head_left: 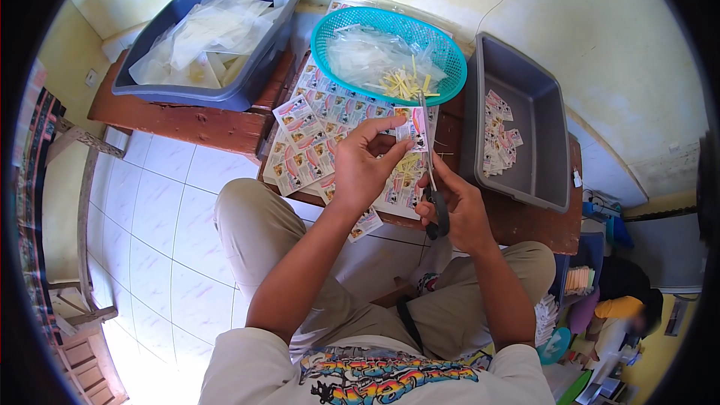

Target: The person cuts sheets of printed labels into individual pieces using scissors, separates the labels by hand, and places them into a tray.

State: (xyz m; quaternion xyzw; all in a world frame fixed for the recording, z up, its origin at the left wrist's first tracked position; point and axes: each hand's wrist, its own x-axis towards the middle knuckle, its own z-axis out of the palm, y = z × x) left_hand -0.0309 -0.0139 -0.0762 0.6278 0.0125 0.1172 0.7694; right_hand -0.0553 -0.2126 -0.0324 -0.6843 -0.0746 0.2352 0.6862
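A: Where is the small label [412,130], and who holds it?
B: It is in the middle, above the wooden table [555,226], at the near side of the green basket [352,88]. The left hand [364,161] pinches its left part between thumb and finger.

A: And the right hand [459,206]?
B: It is closed around the black handles of the scissors [437,208]. The blades lie along the right edge of the label; how wide they are apart, I cannot tell.

A: How does such a label handle, in your opinion?
B: I judge it very light and thin, like paper, easy to bend or crease, maybe a little slippery. It is better to hold it flat by the left edge, with fingertips away from the blades. The scissors are surely heavier and stiff; the handles are the right place to hold.

A: What is around them?
B: Printed sheets [300,157] cover part of the table. To the right stands a grey tray [536,105] with cut labels [495,139]; to the far left, a blue tub [180,97]. The floor [157,202] is of pale tiles, and the wall [600,45] is cream.
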